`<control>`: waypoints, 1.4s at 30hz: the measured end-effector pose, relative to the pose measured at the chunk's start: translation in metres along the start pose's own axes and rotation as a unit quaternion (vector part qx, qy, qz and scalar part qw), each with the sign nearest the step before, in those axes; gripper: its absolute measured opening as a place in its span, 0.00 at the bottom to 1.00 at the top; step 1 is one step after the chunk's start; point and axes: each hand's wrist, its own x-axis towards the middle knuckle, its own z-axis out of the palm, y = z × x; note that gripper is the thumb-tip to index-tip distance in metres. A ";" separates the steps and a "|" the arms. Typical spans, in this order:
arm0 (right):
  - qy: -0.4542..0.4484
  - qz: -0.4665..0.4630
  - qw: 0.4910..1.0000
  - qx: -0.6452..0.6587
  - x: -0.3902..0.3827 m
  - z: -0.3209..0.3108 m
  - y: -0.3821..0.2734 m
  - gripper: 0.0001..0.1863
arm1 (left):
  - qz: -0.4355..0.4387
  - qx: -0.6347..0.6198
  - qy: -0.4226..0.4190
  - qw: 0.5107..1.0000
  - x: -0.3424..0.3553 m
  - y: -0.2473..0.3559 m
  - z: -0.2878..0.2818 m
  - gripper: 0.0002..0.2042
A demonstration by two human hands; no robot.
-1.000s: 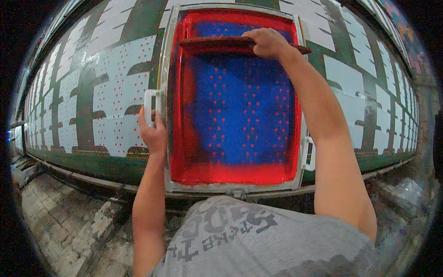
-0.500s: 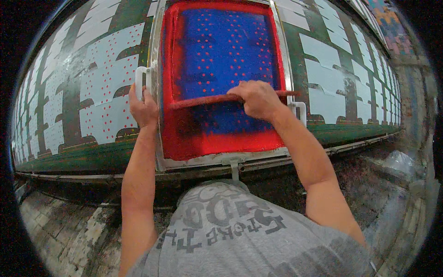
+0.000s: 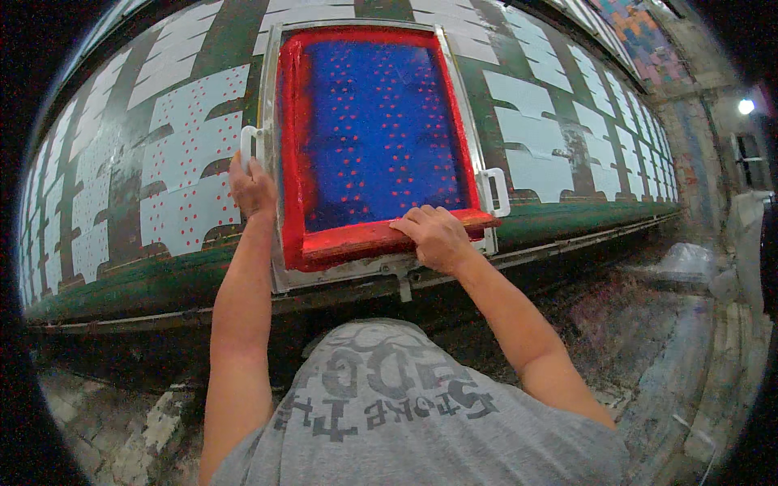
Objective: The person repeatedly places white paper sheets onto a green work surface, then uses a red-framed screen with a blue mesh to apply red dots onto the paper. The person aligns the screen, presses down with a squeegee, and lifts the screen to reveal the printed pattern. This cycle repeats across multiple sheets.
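Observation:
A screen-printing frame [image 3: 344, 277] lies in front of me, its blue mesh [image 3: 377, 121] patterned with red dots and edged by wet red ink. My left hand [image 3: 254, 192] is closed around the lower part of the white handle [image 3: 248, 139] on the frame's left side. At the near end of the mesh, my right hand [image 3: 438, 238] grips the top of a long, red-smeared squeegee [image 3: 348, 236] lying crosswise. Its fingers curl over the squeegee; the blade's lower edge is hidden. A second white handle [image 3: 498, 193] on the frame's right side is untouched.
Pale cut fabric pieces lie in rows on a long dark green table. Those just left of the frame [image 3: 190, 162] carry red dots; those on the right [image 3: 531, 146] look plain. The table's near edge [image 3: 551, 251] runs before me. A lamp [image 3: 745, 106] shines at far right.
My right hand has drawn the squeegee from the middle of the mesh to its near end. The left hand stays on the handle. My view has shifted slightly.

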 end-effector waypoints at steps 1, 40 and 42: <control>-0.008 0.003 1.000 -0.002 0.001 -0.003 0.000 0.19 | 0.009 0.008 -0.003 1.000 0.000 -0.002 0.000 0.23; 0.167 0.120 0.967 0.150 -0.302 -0.061 0.194 0.23 | 0.077 0.005 0.115 0.990 -0.116 0.076 -0.055 0.16; 0.182 0.120 0.963 0.156 -0.306 -0.071 0.214 0.22 | 0.095 0.018 0.093 0.991 -0.138 0.100 -0.057 0.15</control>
